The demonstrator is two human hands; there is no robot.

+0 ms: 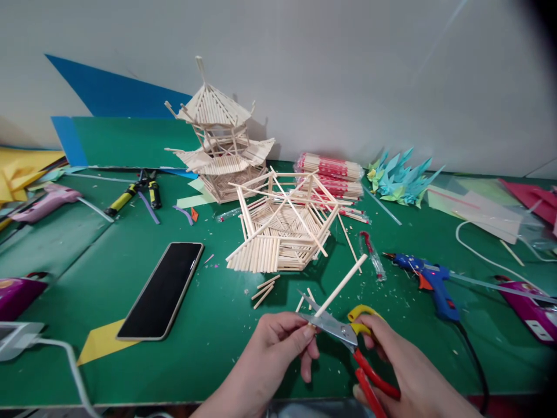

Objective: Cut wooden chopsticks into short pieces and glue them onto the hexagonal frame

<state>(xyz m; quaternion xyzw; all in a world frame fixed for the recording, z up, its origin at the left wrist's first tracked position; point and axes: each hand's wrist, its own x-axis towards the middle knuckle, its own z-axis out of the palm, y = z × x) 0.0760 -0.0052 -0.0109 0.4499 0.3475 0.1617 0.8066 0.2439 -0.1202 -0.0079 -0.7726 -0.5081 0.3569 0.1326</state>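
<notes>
My left hand (281, 342) pinches the lower end of a thin wooden stick (343, 284), which slants up to the right. In my right hand (402, 363) are scissors (335, 330) with red and yellow handles, their blades apart around the stick close to my left fingertips. Just beyond stands a hexagonal stick framework (278, 247) with crossed sticks over its top; one front roof panel is filled with sticks side by side. Short cut sticks (264, 290) lie in front of it, and others rest partly behind the scissor blades.
A stick pagoda (221, 154) stands behind, beside packs of sticks (331, 168). On the right lie a blue glue gun (430, 278) with its cord and a blue paper model (404, 180). Leftward are a phone (163, 293), pliers (124, 197) and a pink glue gun (50, 203).
</notes>
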